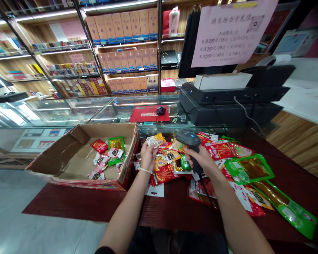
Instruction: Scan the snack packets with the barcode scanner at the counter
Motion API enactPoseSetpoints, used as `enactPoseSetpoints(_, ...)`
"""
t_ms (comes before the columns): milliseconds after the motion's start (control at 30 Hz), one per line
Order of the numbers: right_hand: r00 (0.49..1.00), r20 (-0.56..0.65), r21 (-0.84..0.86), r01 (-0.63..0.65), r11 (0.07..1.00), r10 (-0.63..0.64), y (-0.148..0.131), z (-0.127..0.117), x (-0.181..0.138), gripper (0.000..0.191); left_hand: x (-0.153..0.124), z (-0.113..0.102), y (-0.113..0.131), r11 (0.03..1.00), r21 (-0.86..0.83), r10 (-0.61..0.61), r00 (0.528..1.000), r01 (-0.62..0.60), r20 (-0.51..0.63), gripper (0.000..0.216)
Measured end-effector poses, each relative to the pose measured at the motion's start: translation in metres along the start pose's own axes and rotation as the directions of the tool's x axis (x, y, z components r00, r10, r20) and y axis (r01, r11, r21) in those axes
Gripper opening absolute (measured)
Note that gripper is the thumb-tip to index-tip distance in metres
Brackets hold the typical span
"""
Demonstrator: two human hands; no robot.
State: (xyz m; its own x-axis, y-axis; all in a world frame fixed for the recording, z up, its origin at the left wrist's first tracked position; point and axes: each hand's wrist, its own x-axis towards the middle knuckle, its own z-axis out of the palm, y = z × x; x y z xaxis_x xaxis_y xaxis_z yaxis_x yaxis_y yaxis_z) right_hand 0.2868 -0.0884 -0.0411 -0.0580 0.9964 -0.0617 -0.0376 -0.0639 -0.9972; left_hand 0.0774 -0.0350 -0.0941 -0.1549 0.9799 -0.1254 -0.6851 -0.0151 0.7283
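Note:
Pinched in the fingers of my left hand (147, 157) is a small yellow and white snack packet (157, 139), held up with printed labelling showing. My right hand (201, 160) is wrapped round the handle of a black barcode scanner (189, 139); a blue light glows on its top and its head points left toward the packet. Under and around both hands lies a pile of snack packets, among them a red packet (166, 175) and a green-edged packet (250, 168). Left of my left hand stands an open cardboard box (76, 181) with several red, green and pink-white packets inside.
Behind the pile is a glass counter (100, 109) with a red mouse pad (141, 113) and a computer mouse (160, 110). A monitor (187, 46) bearing a pink notice (228, 38) stands above black till equipment (228, 106). A long green packet (294, 211) lies at the right.

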Motion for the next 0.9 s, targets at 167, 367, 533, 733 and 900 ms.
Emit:
enactPoseSetpoints(167, 1.000, 0.019, -0.061, 0.020, 0.998, -0.019, -0.0038, 0.0066, -0.0045, 0.042, 0.0007, 0.0007, 0.0008, 1.000, -0.028, 0.001, 1.000, -0.002, -0.030, 0.021)
enactPoseSetpoints(367, 0.994, 0.110, -0.146, 0.046, 0.988, -0.030, -0.0047, 0.0088, -0.0063, 0.036, 0.0024, 0.0012, 0.0032, 0.995, -0.073, 0.056, 0.996, -0.061, -0.067, 0.018)
enactPoseSetpoints(533, 0.994, 0.108, -0.217, 0.039, 0.975, -0.016, -0.0029, 0.0097, -0.0047, 0.032, 0.0016, 0.0007, 0.0047, 0.998, -0.007, 0.057, 0.993, -0.058, -0.102, 0.021)
enactPoseSetpoints(733, 0.998, 0.057, -0.120, -0.013, 0.993, 0.020, -0.0021, 0.0096, -0.0047, 0.038, 0.0014, 0.0014, 0.0053, 0.994, -0.073, 0.071, 0.995, -0.076, -0.066, 0.018)
enactPoseSetpoints(900, 0.999, 0.032, -0.046, -0.027, 0.999, 0.028, -0.0028, 0.0099, -0.0033, 0.040, -0.0046, 0.0100, 0.0084, 0.996, -0.032, 0.078, 0.996, -0.080, -0.051, 0.017)
